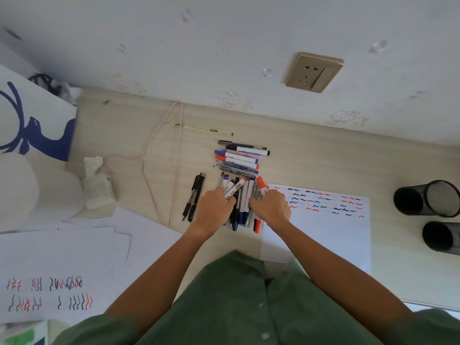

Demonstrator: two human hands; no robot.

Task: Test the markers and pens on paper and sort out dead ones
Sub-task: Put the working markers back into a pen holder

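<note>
Both hands down on the loose bundle of markers and pens [239, 200] at centre of the surface [323, 165]. Left hand [214, 207] pressing in from the left side of the bundle, fingers curled onto the barrels; right hand [271, 207] doing the same from the right, fingers curled round a few barrels near an orange-capped marker [260, 183]. Both grips closed on the bundle (exact pinch points hidden by knuckles).

Second group, a neat row of markers [240, 156], lying crosswise just beyond the bundle, untouched. Two black pens [195, 197] apart on the left, near the left hand but not in it. Test paper [323, 220] touching the right side of the bundle, covered at its far end with red, blue and black squiggles. Older scribbled sheets [62, 270] near left. Two black mesh cups [430, 197] far right, lying on their sides.

Looks like gathering or squaring up a sorted pile, most testing likely done.

Handling guess: light, stiff plastic barrels, smooth and round, so prone to rolling and slipping sideways out of a squeeze. Best taken mid-barrel, palms cupping both flanks, caps left alone (could pop off). Can't tell which pile is the dead one.
</note>
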